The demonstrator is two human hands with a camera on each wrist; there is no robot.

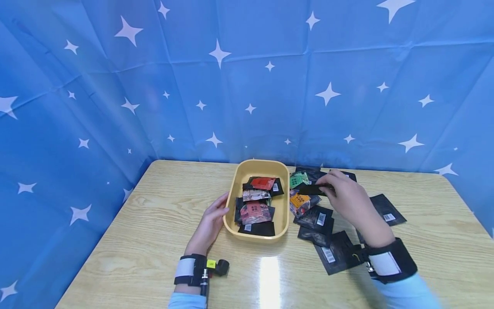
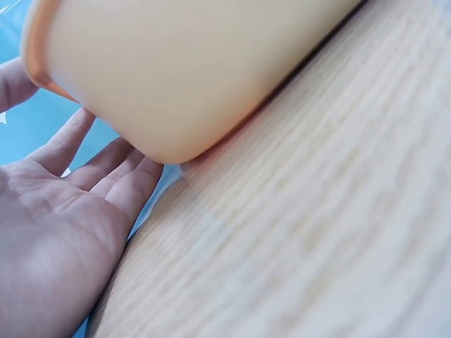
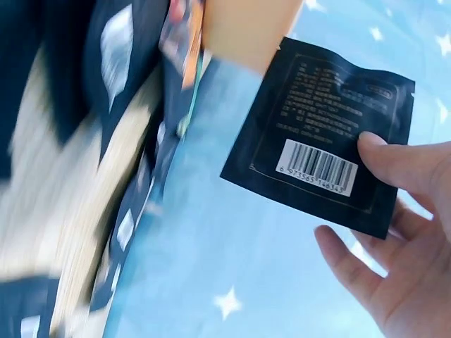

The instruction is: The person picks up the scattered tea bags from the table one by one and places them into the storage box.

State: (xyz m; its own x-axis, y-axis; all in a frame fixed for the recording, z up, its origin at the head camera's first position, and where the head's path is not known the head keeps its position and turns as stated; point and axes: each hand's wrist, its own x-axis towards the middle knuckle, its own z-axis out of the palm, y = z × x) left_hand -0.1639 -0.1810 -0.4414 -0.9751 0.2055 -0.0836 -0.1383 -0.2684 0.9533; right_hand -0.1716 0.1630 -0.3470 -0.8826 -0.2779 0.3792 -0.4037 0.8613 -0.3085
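Note:
A pale yellow plastic bin (image 1: 283, 219) stands on the table, with several small flat sachets inside, among them a red one (image 1: 263, 183) and a pink one (image 1: 255, 211). Against its left side rests my left hand (image 1: 207, 225), fairly straight fingers touching the outer wall and thumb at the rim. My right hand (image 1: 343, 195) pinches a black sachet (image 3: 317, 134) between thumb and fingers, above the pile to the right of the bin. White barcode and fine printed text show on the sachet's face in the right wrist view.
Loose black sachets (image 1: 335, 253) lie overlapping right of the bin, with a green one (image 1: 298, 179) and an orange one (image 1: 300, 201) close to its wall. Another black sachet (image 1: 387, 209) lies farther right. A blue star-patterned curtain (image 1: 247, 86) hangs behind the wooden table (image 1: 154, 240).

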